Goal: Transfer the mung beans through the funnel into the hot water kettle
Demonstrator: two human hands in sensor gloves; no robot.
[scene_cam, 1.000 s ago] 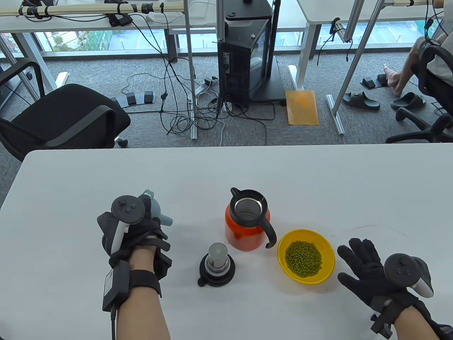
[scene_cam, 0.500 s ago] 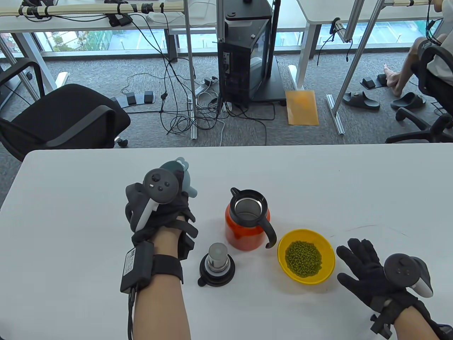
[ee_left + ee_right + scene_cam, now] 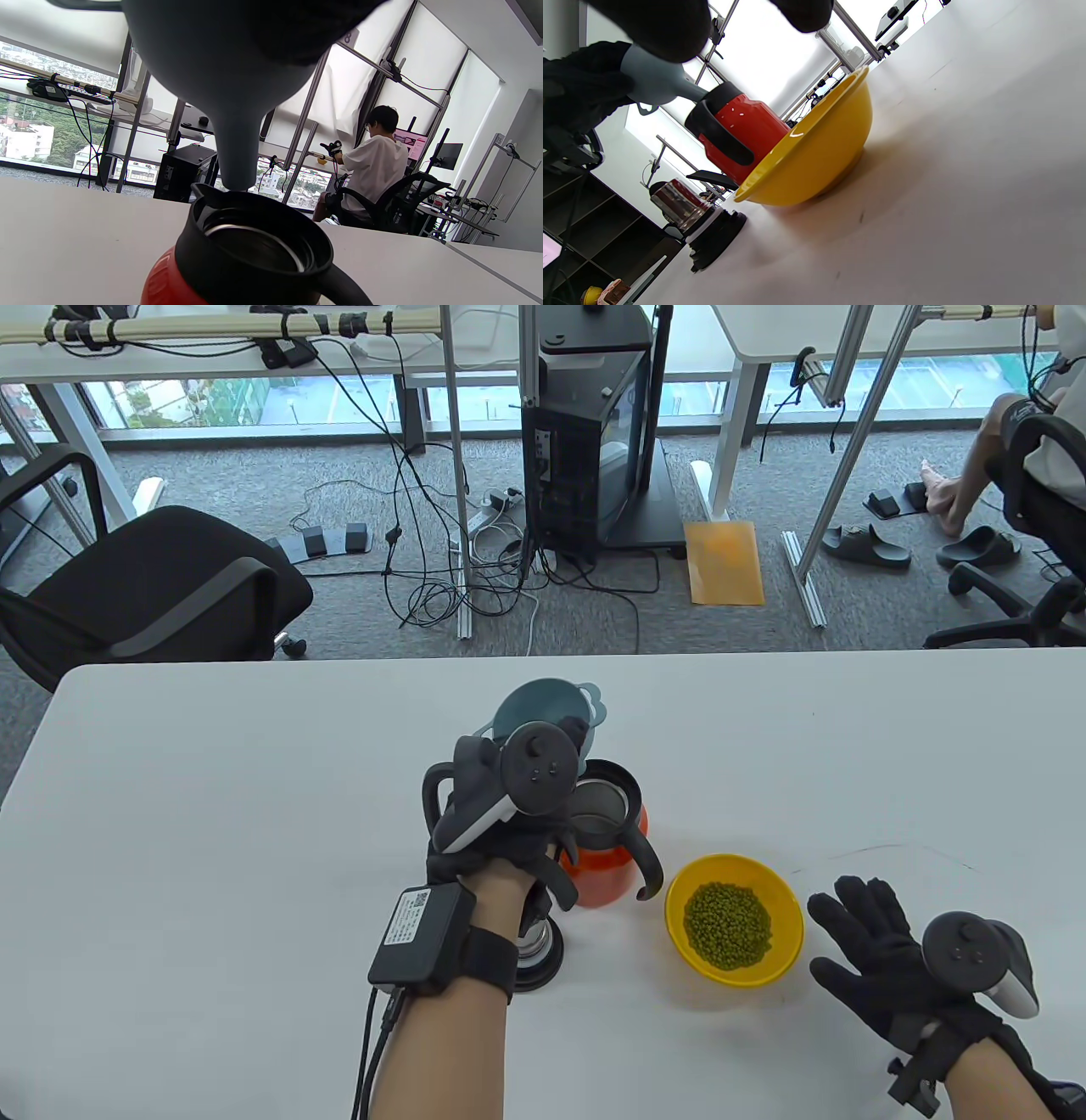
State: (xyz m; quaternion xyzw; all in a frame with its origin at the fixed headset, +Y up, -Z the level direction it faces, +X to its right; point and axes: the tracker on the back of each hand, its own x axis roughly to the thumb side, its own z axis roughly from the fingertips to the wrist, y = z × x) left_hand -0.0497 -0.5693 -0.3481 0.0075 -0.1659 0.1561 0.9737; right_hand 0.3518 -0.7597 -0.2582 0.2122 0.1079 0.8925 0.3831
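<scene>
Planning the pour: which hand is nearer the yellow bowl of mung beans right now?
Right. The right hand rests open on the table just right of the yellow bowl; the left hand holds the funnel over the kettle.

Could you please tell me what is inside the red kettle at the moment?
The kettle stands open, showing a bare steel lining; no beans can be seen. Its bottom is out of sight. The funnel, held by the left hand, has its spout tip at the far rim, not clearly inside.
</scene>
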